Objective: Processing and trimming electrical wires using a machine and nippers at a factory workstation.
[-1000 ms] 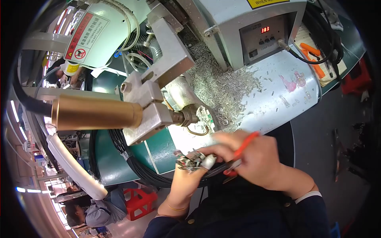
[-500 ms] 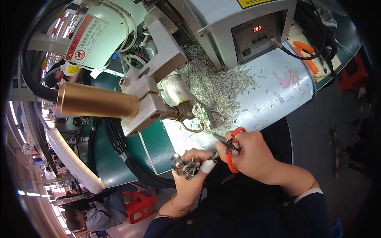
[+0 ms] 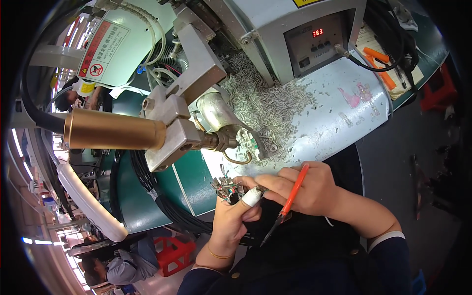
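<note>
In the head view, the two hands meet just below a gold-coloured metal cylinder clamped in a grey metal block, at the near edge of a pale, smooth work plate strewn with short silvery metal bits.

The left hand is closed on a bristling cluster of small silvery connector pieces, with what look like coloured wire ends among them. The cluster juts up and left past the thumb, which wears a white wrap near its tip. The right hand comes in from the right, its fingers curled around slim pliers with orange-red handles and dark metal jaws.

The pliers' long axis slants from upper right to lower left; their tip points down toward the person's dark clothing, turned away from the cluster. Whether the jaws are parted is too small to tell.

The right thumb and forefinger reach leftward to the wrapped thumb and meet it at a small dark piece, partly hidden between the fingertips. The cluster lies to the left of that meeting point, so the left hand is nearer to it; the pliers lie to the right and below. Black cables run along the green tabletop, left of the left wrist.
</note>
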